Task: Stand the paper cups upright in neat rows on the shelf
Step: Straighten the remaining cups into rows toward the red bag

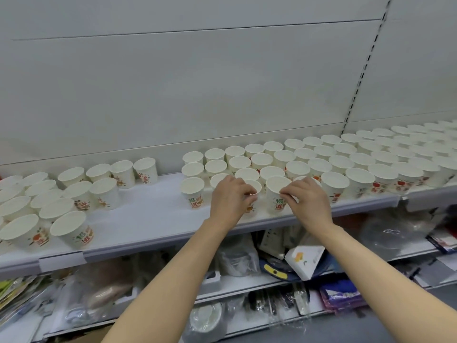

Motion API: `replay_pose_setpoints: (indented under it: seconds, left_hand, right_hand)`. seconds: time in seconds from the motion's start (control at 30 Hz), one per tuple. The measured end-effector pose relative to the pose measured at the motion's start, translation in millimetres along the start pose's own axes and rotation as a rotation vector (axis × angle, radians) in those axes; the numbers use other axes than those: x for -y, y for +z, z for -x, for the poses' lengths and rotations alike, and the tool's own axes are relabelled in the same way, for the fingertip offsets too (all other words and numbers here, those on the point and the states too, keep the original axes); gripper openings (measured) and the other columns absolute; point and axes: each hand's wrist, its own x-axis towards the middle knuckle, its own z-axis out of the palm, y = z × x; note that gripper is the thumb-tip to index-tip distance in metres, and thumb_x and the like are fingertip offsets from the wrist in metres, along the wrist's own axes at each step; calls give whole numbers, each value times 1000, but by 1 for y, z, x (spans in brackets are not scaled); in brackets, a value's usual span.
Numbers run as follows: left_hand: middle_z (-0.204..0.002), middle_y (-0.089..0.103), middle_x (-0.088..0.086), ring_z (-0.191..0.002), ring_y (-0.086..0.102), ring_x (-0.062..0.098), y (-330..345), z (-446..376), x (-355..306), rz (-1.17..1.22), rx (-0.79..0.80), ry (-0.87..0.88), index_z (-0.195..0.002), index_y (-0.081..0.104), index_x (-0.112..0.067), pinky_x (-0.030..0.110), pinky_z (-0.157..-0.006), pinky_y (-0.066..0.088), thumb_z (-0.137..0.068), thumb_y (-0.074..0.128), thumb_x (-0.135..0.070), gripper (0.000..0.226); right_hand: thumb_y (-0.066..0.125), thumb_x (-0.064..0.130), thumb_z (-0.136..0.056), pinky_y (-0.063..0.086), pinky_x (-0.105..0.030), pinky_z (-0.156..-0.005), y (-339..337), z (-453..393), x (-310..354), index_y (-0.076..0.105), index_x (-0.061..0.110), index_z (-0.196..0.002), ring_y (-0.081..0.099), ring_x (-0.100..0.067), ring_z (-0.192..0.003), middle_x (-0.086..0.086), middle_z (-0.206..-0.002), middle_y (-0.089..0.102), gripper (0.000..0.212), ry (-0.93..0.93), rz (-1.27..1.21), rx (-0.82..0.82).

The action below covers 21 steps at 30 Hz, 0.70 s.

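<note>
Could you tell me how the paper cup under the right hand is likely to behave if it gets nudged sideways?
The paper cup looks empty and thin-walled, so probably very light and easily slid. It's taller than its base, so likely to tip. The right hand pinches its rim; firm squeezing may dent it.

shelf: loose cups left | rowed cups right | bare gap between

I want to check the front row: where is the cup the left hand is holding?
In the head view, the left hand grips a cup at the shelf's front edge, just left of the cup that the right hand pinches.
</note>
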Motion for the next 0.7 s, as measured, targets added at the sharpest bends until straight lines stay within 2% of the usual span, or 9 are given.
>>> replay_pose_setpoints:
  seconds: [0.13, 0.23, 0.4, 0.57, 0.7]
  left_hand:
    - [-93, 68, -8, -93, 49, 16, 12, -5, -3, -3, 12, 2, -100, 76, -30, 25, -69, 30, -88, 65, -44, 22]
    - [-93, 69, -9, -93, 49, 16, 18, -5, -4, 4, 22, 34, -99, 76, -29, 24, -69, 29, -86, 66, -44, 22]
    - [-89, 68, -10, -89, 48, 16, 29, 4, 5, 26, -91, 95, -94, 76, -26, 20, -72, 33, -67, 84, -42, 32]
    - [-84, 68, -9, -86, 51, 19, 31, 5, 8, 21, -88, 52, -81, 74, -25, 34, -72, 45, -73, 81, -38, 17]
    - [-84, 68, -9, -86, 51, 19, 30, 7, 7, 25, -70, 58, -81, 75, -24, 35, -72, 45, -75, 79, -40, 17]
  right_hand:
    - [81, 8, -69, 39, -28, -58, 9, -2, -8, 72, 14, -72, 54, -26, -68, 2, -71, 66, 12, -56, 25, 31]
    - [81, 9, -70, 41, -34, -58, 17, 2, -15, 70, 15, -72, 53, -27, -68, 1, -70, 64, 13, -90, 50, 64]
    - [82, 18, -71, 40, -35, -63, 21, 4, -25, 72, 17, -83, 54, -27, -75, 3, -78, 66, 16, -92, 41, 82]
    - [80, 18, -73, 32, -32, -69, 25, 5, -27, 71, 18, -83, 51, -25, -77, 4, -78, 66, 13, -98, 26, 63]
    - [79, 20, -75, 31, -31, -70, 25, 5, -22, 71, 18, -84, 49, -23, -78, 4, -80, 66, 12, -108, 10, 47]
